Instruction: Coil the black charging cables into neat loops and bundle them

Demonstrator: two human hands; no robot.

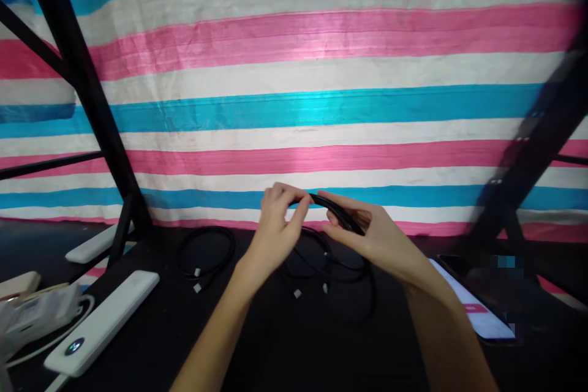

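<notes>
A bundled black cable (339,211) is held above the black table, arched between my two hands. My left hand (281,215) pinches its left end between thumb and fingers. My right hand (367,226) is closed around the right part, with the thumb underneath. Below and behind the hands lies another looped black cable (371,294), partly hidden by them; metal plugs (297,294) show near it. Left of my left hand, a coiled black cable (233,248) rests on the table, its plugs (197,288) inside or beside the loop.
A white power bank (105,318) with a small lit display lies at the left, near a white adapter (43,315) with a cord. Another white bar (98,243) is behind it. A phone (478,306) with a lit screen lies right. Black metal posts (87,92) frame a striped sheet (321,104).
</notes>
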